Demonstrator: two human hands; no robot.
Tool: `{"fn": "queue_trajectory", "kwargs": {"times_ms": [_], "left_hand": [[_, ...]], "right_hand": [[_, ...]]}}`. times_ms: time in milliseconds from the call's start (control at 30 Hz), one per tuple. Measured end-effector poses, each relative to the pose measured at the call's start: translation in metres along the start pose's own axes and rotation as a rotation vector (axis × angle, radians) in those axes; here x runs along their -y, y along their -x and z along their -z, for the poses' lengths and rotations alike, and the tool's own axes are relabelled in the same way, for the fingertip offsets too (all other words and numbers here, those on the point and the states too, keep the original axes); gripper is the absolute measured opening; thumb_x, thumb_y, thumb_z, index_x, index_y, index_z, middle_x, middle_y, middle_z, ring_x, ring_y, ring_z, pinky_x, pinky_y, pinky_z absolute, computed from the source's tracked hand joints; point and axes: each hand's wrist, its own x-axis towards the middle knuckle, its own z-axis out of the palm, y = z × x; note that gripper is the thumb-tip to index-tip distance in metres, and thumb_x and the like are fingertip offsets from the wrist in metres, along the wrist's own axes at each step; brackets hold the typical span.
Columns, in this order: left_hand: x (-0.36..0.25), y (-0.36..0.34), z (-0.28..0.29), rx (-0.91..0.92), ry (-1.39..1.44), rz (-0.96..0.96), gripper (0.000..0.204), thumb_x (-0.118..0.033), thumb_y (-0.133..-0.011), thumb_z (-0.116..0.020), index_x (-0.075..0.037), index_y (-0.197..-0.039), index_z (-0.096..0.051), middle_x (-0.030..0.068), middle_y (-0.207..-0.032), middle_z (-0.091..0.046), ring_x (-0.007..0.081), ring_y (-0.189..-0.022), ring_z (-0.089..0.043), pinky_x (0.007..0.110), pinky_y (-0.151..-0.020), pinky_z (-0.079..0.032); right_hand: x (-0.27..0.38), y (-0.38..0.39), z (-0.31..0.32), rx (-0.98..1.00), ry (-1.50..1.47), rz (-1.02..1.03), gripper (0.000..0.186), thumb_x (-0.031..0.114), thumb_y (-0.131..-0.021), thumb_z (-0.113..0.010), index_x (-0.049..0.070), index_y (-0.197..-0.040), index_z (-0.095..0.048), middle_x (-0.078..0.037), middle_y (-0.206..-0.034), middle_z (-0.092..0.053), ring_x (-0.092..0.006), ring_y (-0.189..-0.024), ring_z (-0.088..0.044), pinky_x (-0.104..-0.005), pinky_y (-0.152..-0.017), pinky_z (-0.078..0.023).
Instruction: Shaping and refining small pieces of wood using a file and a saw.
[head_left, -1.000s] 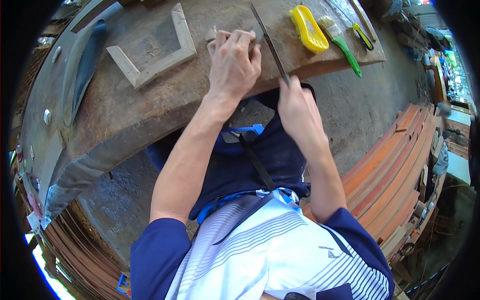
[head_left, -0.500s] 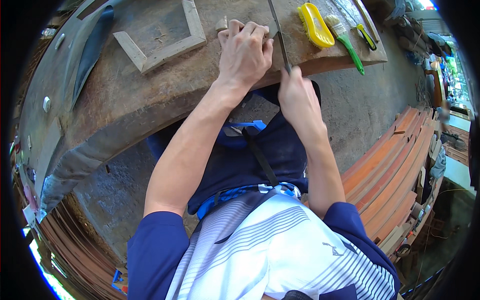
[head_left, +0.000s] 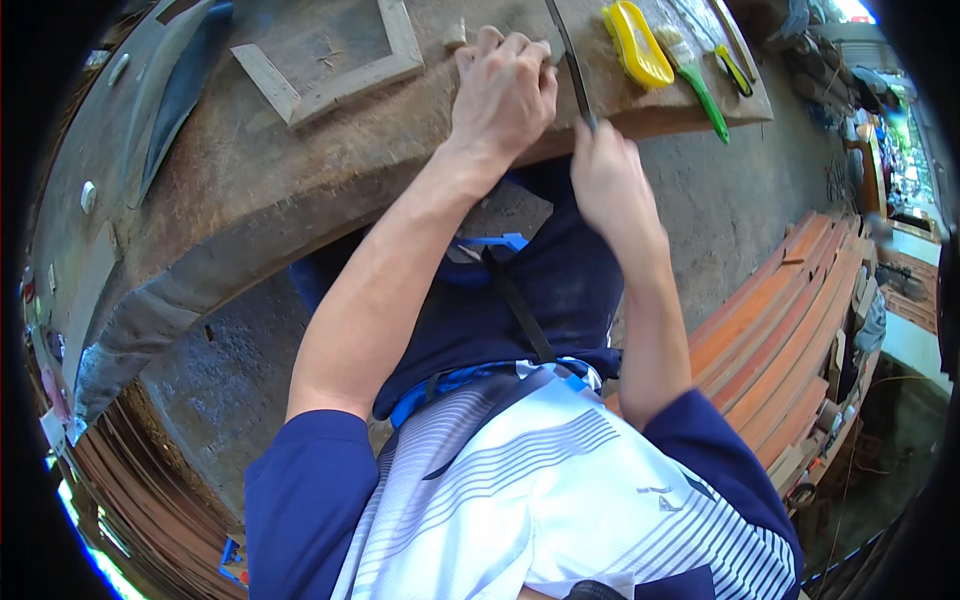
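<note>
My left hand [head_left: 503, 92] presses down near the front edge of the workbench, fingers bent. What lies under them is mostly hidden, and I cannot make it out. Just beyond the fingers lies a small wood offcut [head_left: 455, 34]. My right hand [head_left: 612, 172], smeared by motion, is closed round the near end of a long, thin, dark metal tool [head_left: 572, 62]. It stretches away over the bench, close beside my left hand; whether it is a file or a saw blade I cannot tell. Left of my hands rests a pale wooden frame with an open side [head_left: 360, 78].
The thick wooden bench [head_left: 230, 190] holds a yellow brush [head_left: 637, 45], a green-handled paintbrush [head_left: 705, 95] and a yellow-black tool [head_left: 735, 70] on the right. A curved dark sheet [head_left: 180, 105] lies at left. Reddish planks [head_left: 770, 335] are stacked on the floor at right.
My right hand and the thin tool have shifted slightly to the right and away from me. The left hand stays pressed down; the whole view has moved a little.
</note>
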Motion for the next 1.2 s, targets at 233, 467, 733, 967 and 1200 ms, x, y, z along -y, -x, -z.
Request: {"fn": "queue_trajectory", "kwargs": {"times_ms": [233,467,733,967,1200], "left_hand": [[0.0,0.0,0.001,0.024,-0.046,-0.021,0.024,-0.02,-0.089,-0.071,-0.006,-0.108,-0.077,0.0076,-0.108,-0.075,0.0313,-0.11,-0.06,0.048,-0.091,-0.044],[0.007,0.0,0.005,-0.01,-0.089,-0.006,0.022,-0.019,-0.089,-0.073,-0.007,-0.107,-0.078,0.0056,-0.107,-0.075,0.0299,-0.108,-0.061,0.048,-0.09,-0.046],[-0.009,0.004,-0.002,0.008,-0.026,-0.016,0.025,-0.021,-0.088,-0.072,-0.007,-0.108,-0.078,0.0076,-0.108,-0.075,0.0306,-0.111,-0.061,0.047,-0.092,-0.047],[-0.005,0.001,-0.002,0.037,0.022,-0.053,0.024,-0.021,-0.089,-0.072,-0.009,-0.108,-0.079,0.0055,-0.106,-0.076,0.0305,-0.108,-0.061,0.048,-0.09,-0.046],[0.003,0.007,0.002,0.037,-0.032,-0.035,0.026,-0.023,-0.089,-0.073,-0.008,-0.108,-0.079,0.0079,-0.106,-0.075,0.0308,-0.107,-0.06,0.048,-0.092,-0.046]], "right_hand": [[-0.005,0.036,0.002,0.057,0.059,-0.204,0.042,0.033,-0.109,-0.048,-0.007,-0.104,-0.061,-0.038,-0.089,-0.067,-0.0563,-0.093,-0.065,-0.0628,-0.08,-0.052],[0.007,0.05,0.0,0.088,0.081,-0.171,0.038,0.03,-0.11,-0.045,-0.006,-0.104,-0.058,-0.04,-0.086,-0.065,-0.0571,-0.09,-0.066,-0.0642,-0.079,-0.053],[-0.024,-0.026,-0.023,0.023,0.139,-0.013,0.034,0.025,-0.108,-0.047,-0.006,-0.106,-0.063,-0.04,-0.095,-0.066,-0.0549,-0.097,-0.067,-0.0592,-0.084,-0.055],[-0.009,-0.021,0.001,0.044,0.14,0.009,0.037,0.029,-0.109,-0.047,-0.006,-0.109,-0.06,-0.038,-0.095,-0.067,-0.0569,-0.094,-0.065,-0.0616,-0.087,-0.052],[-0.011,0.038,-0.004,0.07,-0.009,-0.135,0.036,0.027,-0.109,-0.048,-0.006,-0.104,-0.061,-0.039,-0.089,-0.066,-0.0554,-0.096,-0.065,-0.0607,-0.083,-0.053]]}}
